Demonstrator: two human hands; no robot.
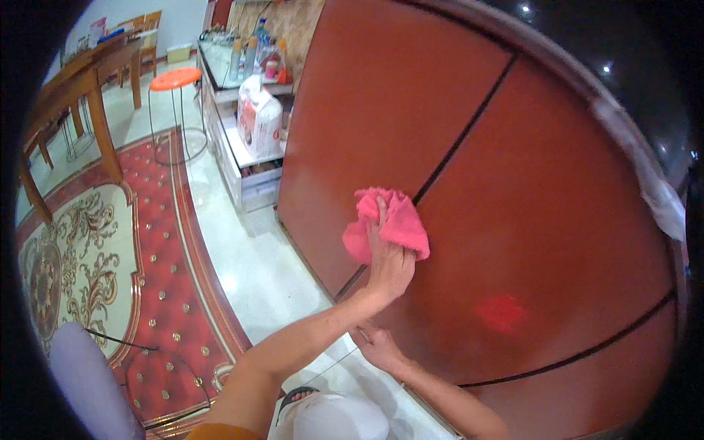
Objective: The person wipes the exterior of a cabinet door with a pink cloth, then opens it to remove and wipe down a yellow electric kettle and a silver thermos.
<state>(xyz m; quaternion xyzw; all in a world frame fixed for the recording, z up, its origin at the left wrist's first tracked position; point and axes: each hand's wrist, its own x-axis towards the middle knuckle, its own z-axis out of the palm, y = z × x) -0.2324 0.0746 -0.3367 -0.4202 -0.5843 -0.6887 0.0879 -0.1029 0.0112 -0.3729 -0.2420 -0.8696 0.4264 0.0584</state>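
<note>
My left hand (391, 269) presses a bunched pink cloth (404, 220) against a large reddish-brown panelled surface (511, 220). The cloth lies across a black seam (467, 126) between two panels. Its fingers are spread over the fabric, and some are hidden in the folds. Lower down, my right hand (379, 346) is close to the bottom of the panelled surface, partly behind my left forearm. Its fingertips are hidden, so whether it touches the surface or holds anything does not show.
A white low cabinet (242, 179) carries a plastic-wrapped package (258, 121) and several bottles. An orange-topped stool (175, 78) and a wooden table (96, 110) are at the left. A red patterned rug (159, 258) covers part of the pale tiled floor (258, 286). A rounded lilac object (88, 379) is at lower left.
</note>
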